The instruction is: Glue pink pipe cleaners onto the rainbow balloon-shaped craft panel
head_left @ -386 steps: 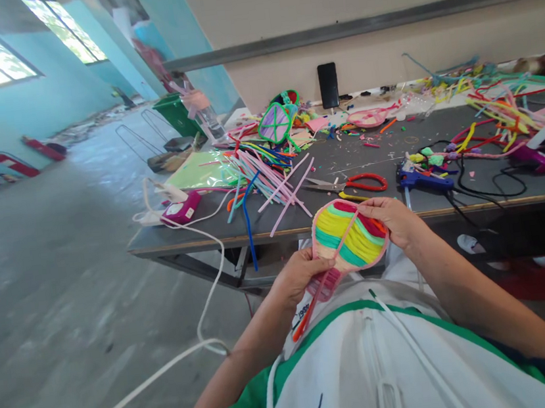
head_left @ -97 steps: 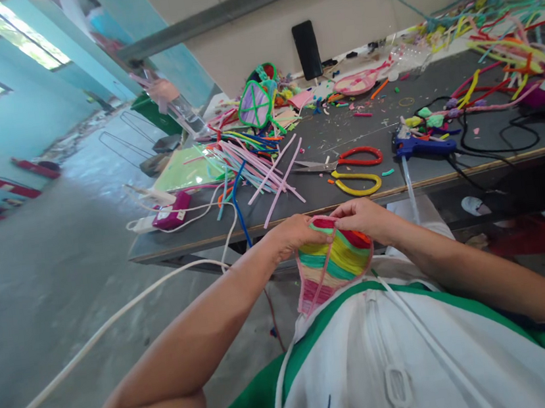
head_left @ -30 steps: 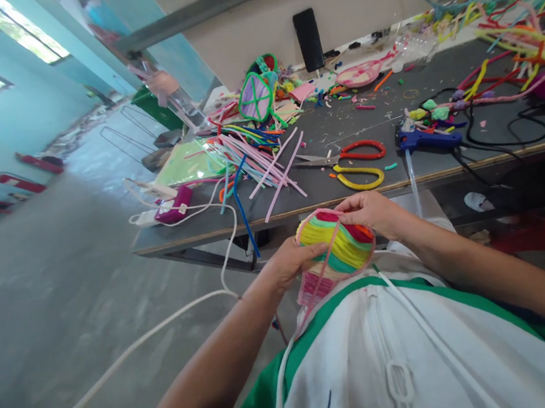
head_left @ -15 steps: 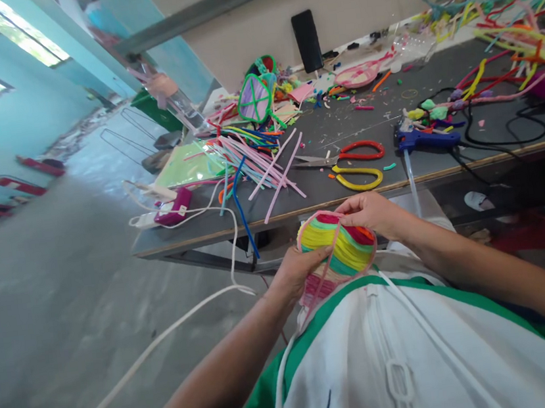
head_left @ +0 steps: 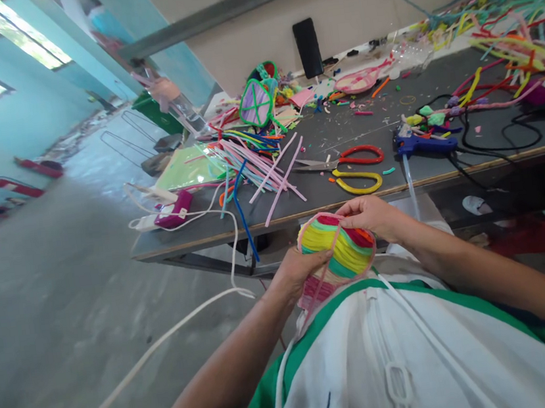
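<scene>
A round striped piece (head_left: 345,251) in yellow, teal, red and pink is held at my lap, below the table edge. My left hand (head_left: 300,267) grips its left side, with the thumb lying over the front. At its top edge, the fingers of my right hand (head_left: 360,212) pinch the rim and the upper end of a thin pink strip (head_left: 333,247). The strip runs slantwise down across the stripes, under my left thumb. A pinkish lower part (head_left: 315,288) hangs beneath my left hand, partly hidden by it.
On the grey table (head_left: 417,90) lie red-and-yellow-handled scissors (head_left: 360,168), a blue glue gun (head_left: 425,143), pink stems (head_left: 268,171) and a purple power block (head_left: 174,209). A black phone (head_left: 307,47) leans at the back. A white cable (head_left: 170,339) trails to the floor.
The view has shifted very slightly. Both hands keep the same hold on the striped piece, with no clear movement.
</scene>
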Tool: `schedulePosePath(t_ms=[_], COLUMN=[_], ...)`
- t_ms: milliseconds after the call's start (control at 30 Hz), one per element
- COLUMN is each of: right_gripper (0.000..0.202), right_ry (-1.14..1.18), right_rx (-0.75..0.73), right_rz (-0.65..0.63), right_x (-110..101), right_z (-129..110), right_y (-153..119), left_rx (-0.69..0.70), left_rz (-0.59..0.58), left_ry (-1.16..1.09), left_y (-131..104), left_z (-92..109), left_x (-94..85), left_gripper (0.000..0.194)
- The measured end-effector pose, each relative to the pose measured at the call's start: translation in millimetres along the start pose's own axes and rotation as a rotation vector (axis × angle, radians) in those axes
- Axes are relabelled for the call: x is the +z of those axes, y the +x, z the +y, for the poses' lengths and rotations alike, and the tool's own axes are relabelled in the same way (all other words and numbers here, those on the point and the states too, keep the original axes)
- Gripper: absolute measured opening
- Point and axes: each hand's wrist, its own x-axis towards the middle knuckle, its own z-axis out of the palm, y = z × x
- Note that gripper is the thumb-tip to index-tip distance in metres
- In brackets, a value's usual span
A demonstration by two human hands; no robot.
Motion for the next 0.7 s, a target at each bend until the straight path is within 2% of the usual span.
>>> schedulePosePath(t_ms=[67,133,267,333,433,567,700], right_gripper=[0.033,0.043,0.049,0.046,0.044,0.041,0.034], right_ry=[0.024,0.048,0.131,0.158,0.156,0.082,-0.004], right_rx=[-0.024,-0.107,-0.273,-0.329,-0.358,-0.371,-0.428], right_rz=[0.03,0.089,0.192,0.232,0.288,0.367,0.429], right_x=[-3.3,-8.3,-15.4,-16.1,-17.0,-23.3,-30.5], right_z=[-7.8,-20.0,-44.3,-48.9,-45.9,-41.7,-53.1], right_y=[4.9,8.6,5.8,0.8,-6.6,-12.9,-14.1], left_rx=[0.031,0.104,0.41,0.508,0.571,0.482,0.428], left_rz=[0.001,0.012,0.075,0.108,0.096,0.044,0.004], left_ry=[-0.016,-0.065,-0.228,-0.308,-0.398,-0.419,-0.401], left_y=[3.2,6.8,17.6,26.8,44.1,60.3,60.8], left_z=[12.4,33.6,80.8,94.2,95.5,83.9,86.9], left_x=[-1.6,-2.6,0.0,4.3,13.0,22.7,31.1], left_gripper=[0.051,0.048,0.055,0.058,0.057,0.048,0.042])
